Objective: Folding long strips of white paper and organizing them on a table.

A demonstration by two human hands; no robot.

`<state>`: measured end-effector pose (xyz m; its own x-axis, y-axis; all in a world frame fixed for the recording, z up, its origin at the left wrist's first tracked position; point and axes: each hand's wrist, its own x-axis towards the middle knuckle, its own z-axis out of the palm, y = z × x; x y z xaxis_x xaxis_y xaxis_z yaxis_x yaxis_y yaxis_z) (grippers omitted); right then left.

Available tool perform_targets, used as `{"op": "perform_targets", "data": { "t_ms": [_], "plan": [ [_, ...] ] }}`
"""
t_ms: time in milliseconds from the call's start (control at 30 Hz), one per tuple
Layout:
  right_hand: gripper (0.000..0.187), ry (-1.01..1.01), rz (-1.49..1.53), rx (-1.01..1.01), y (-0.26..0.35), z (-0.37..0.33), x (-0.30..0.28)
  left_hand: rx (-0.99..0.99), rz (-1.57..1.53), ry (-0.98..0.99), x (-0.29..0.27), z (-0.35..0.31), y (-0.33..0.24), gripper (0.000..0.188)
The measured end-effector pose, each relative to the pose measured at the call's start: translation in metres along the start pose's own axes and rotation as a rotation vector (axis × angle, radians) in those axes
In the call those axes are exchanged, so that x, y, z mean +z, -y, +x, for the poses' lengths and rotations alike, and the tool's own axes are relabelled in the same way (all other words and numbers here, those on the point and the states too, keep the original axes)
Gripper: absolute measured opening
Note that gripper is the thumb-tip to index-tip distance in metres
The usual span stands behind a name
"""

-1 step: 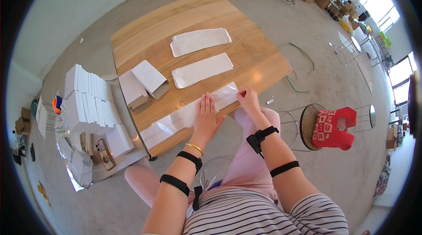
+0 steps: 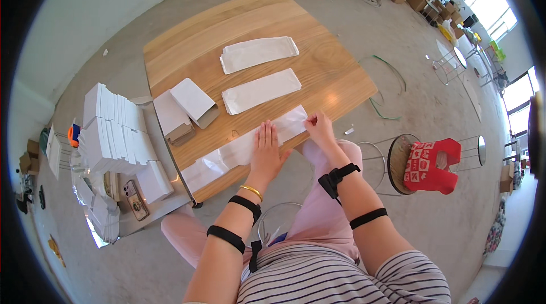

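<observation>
The right grip (image 2: 319, 129) is bunched small, thumb and fingertips pinched on the near right end of a long, translucent white strip (image 2: 227, 155), while the left grip (image 2: 265, 156) lies wide open and flat on the same strip, fingers together, thumb out to the side, pressing down with nothing enclosed. The strip runs beneath the left grip and on past it, down and leftward, to the near left edge of the wooden table (image 2: 333, 68), with shiny creases just left of the fingers. Close below the left grip, a gold bangle (image 2: 251, 192) circles the wrist, and black straps band both forearms. Just beyond the two grips lies a flat white stack (image 2: 261, 91), and farther out, a second white stack (image 2: 260, 54) lies roughly parallel to it, apart from the first. Left of the left grip, near the table's left side, a white box (image 2: 193, 99) rests partly on another white box (image 2: 170, 115). Farther left, on an adjoining grey table (image 2: 139, 225), are a large pile of white boxes (image 2: 114, 127) and a phone (image 2: 135, 200) in a patterned case. Well to the right of the right grip, a red bag (image 2: 432, 166) sits on a round stool (image 2: 400, 166), and beyond that grip a green band (image 2: 392, 66) curls on the floor
</observation>
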<state>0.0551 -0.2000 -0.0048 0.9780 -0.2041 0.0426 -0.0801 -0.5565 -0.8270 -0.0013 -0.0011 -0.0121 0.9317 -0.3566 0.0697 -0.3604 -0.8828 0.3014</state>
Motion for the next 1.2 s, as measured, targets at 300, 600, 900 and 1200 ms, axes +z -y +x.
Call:
{"op": "perform_targets", "data": {
  "t_ms": [300,600,900,1200],
  "plan": [
    [0.021,0.083,0.002,-0.268,0.091,-0.029,0.026,0.119,-0.026,-0.083,-0.025,-0.042,-0.004,0.082],
    [0.027,0.295,-0.193,-0.486,0.107,-0.079,0.11,0.123,-0.329,-0.006,-0.05,-0.141,0.017,0.067],
    [0.025,0.228,-0.042,-0.317,0.101,-0.074,0.072,0.053,-0.372,-0.091,-0.074,-0.14,0.035,0.061],
    [0.026,0.322,0.689,0.32,0.081,-0.044,0.067,-0.116,-0.02,-0.198,-0.05,-0.07,0.034,0.071]
  ]
}}
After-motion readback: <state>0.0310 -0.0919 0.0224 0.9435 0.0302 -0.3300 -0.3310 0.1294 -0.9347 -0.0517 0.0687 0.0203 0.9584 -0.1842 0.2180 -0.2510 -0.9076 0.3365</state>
